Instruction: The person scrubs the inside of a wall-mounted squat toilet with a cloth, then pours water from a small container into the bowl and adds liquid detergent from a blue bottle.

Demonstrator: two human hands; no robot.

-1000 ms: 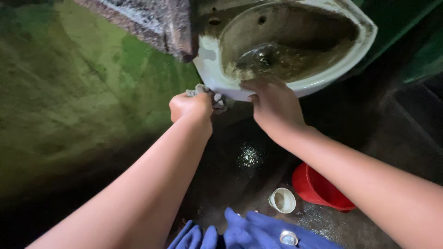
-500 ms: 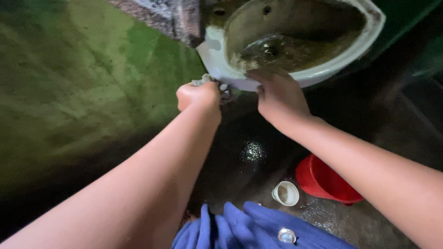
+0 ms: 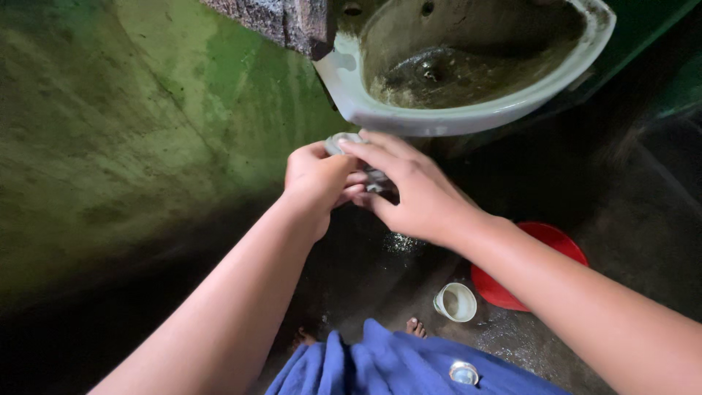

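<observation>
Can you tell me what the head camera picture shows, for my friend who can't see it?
Two bare hands meet just below a dirty white sink: the left hand and right hand both grip a small grey rag. A green stained wall is on the left; a red bucket and small white cup sit on the wet dark floor.

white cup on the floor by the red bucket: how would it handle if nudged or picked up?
The white cup looks small, thin-walled and empty, so probably light and easy to knock over. It seems tilted on a wet, gritty floor, so a nudge might tip it and send it rolling toward the red bucket beside it. Its surface may be damp, hence somewhat slippery.
</observation>
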